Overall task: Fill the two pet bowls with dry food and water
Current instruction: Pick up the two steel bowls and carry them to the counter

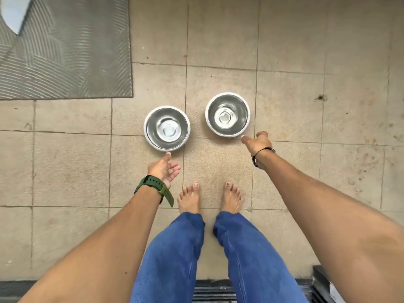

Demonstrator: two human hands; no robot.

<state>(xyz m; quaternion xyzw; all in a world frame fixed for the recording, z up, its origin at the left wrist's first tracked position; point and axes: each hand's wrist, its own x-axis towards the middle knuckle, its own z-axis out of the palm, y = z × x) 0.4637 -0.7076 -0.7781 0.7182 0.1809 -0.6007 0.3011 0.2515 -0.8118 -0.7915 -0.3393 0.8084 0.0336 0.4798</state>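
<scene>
Two round steel pet bowls with pale rims stand on the tiled floor, both bare inside. The left bowl (167, 128) is just beyond my left hand (164, 169), which is open with the thumb tip near the bowl's near rim. The right bowl (227, 114) sits slightly farther away. My right hand (258, 141) reaches toward its near right rim, fingers apart, holding nothing. No food or water container is in view.
A grey patterned rug (65, 51) lies at the upper left. My bare feet (209, 196) stand just behind the bowls. A dark ridged doormat (214, 291) runs along the bottom edge. Beige floor tiles (328, 106) extend to the right.
</scene>
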